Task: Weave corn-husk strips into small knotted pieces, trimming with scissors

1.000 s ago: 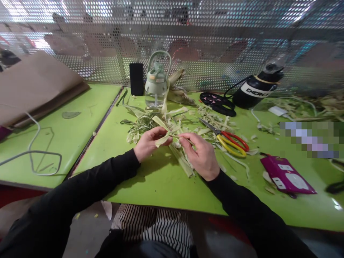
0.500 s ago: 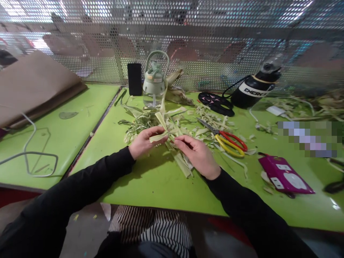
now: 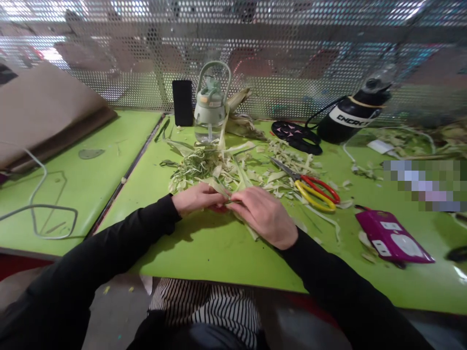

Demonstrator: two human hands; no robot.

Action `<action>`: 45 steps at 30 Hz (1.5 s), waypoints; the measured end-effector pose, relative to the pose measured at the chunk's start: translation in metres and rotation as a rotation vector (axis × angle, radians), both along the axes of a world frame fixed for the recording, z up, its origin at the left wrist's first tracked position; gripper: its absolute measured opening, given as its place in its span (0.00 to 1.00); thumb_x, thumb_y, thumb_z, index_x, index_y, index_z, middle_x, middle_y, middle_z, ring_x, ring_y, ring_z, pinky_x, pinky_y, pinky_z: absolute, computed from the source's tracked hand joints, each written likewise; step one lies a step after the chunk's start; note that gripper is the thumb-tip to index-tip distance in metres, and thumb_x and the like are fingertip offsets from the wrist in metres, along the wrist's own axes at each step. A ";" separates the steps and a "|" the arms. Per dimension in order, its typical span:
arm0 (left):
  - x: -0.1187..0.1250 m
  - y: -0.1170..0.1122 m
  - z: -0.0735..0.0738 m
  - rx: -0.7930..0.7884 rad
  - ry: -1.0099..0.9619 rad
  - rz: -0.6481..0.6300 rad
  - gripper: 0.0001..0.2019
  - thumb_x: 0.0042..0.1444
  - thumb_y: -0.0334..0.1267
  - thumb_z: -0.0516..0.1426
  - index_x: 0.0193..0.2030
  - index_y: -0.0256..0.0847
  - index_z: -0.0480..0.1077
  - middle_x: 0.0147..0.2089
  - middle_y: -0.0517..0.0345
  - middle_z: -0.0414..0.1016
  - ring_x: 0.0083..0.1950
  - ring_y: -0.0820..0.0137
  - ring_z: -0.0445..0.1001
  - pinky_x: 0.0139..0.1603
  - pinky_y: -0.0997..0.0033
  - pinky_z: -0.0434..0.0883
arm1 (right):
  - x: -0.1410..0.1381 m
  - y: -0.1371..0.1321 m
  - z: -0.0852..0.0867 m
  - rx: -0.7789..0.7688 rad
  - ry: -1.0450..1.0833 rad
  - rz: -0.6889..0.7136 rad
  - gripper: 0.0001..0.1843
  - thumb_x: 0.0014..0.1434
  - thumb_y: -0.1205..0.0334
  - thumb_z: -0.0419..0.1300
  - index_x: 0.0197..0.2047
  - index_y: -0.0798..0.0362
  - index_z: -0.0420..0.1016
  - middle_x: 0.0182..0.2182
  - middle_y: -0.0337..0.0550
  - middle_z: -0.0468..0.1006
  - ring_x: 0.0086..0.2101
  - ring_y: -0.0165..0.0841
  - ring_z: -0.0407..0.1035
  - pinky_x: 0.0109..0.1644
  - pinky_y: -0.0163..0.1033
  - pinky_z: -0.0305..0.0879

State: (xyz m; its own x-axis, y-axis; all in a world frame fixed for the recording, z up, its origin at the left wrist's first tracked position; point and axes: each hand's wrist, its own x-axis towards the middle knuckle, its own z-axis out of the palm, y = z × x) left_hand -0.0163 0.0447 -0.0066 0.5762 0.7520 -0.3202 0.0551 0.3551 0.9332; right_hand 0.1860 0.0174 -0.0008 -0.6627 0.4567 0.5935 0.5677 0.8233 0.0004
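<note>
Pale green corn husk strips [image 3: 218, 186] are pinched by my left hand [image 3: 200, 198], its thumb and fingers closed near the table's middle. Right beside it, my right hand [image 3: 264, 216] is closed on the same husk strips, fingertips nearly touching the left ones. The lower husk ends poke out beneath my right hand. Just beyond the hands lies a heap of shredded husk [image 3: 199, 165]. Scissors [image 3: 310, 187] with red and yellow handles lie to the right, blades pointing at the scraps. My palms hide the exact grip.
A lidded water bottle [image 3: 210, 109] and a black phone [image 3: 183, 103] stand at the back, beside a dry husk bundle [image 3: 242, 126]. A purple power strip [image 3: 394, 236], a black bottle [image 3: 350, 116] and white cable lie right. Brown paper [image 3: 54, 97] and a bent wire [image 3: 47, 206] are left.
Both hands have come closer together and lower. My right hand has turned over the husk strips, and the strip ends that stood up above my left fingers are now folded down.
</note>
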 end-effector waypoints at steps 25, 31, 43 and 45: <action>0.001 -0.001 0.000 -0.140 -0.208 0.192 0.09 0.51 0.24 0.65 0.40 0.33 0.76 0.34 0.60 0.79 0.33 0.80 0.76 0.43 0.78 0.73 | 0.001 0.003 -0.002 -0.491 0.302 -0.082 0.03 0.67 0.62 0.56 0.39 0.50 0.69 0.29 0.37 0.78 0.26 0.28 0.71 0.29 0.34 0.66; 0.003 -0.003 0.001 -0.195 -0.292 0.181 0.09 0.51 0.25 0.66 0.39 0.32 0.76 0.35 0.58 0.79 0.35 0.79 0.77 0.47 0.74 0.73 | 0.000 0.000 -0.006 -0.574 0.399 -0.077 0.02 0.66 0.63 0.57 0.42 0.49 0.70 0.33 0.39 0.80 0.28 0.29 0.73 0.30 0.34 0.67; 0.010 -0.011 0.005 -0.257 -0.330 0.238 0.06 0.52 0.20 0.61 0.36 0.31 0.74 0.30 0.60 0.77 0.29 0.81 0.75 0.40 0.77 0.73 | 0.012 0.010 0.004 -0.482 0.232 0.071 0.05 0.64 0.65 0.60 0.44 0.50 0.74 0.37 0.41 0.82 0.34 0.32 0.77 0.38 0.37 0.73; 0.009 -0.011 0.005 -0.277 -0.326 0.234 0.07 0.53 0.20 0.61 0.36 0.32 0.74 0.31 0.59 0.77 0.30 0.81 0.75 0.42 0.76 0.74 | 0.016 0.013 0.007 -0.375 0.153 0.139 0.07 0.65 0.64 0.60 0.46 0.49 0.75 0.39 0.43 0.83 0.38 0.35 0.78 0.43 0.41 0.75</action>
State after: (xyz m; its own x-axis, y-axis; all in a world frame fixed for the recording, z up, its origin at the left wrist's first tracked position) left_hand -0.0073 0.0335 -0.0017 0.5056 0.7852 -0.3574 -0.3350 0.5605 0.7574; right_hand 0.2020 0.0301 0.0059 -0.6505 0.5719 0.4998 0.4212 0.8192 -0.3892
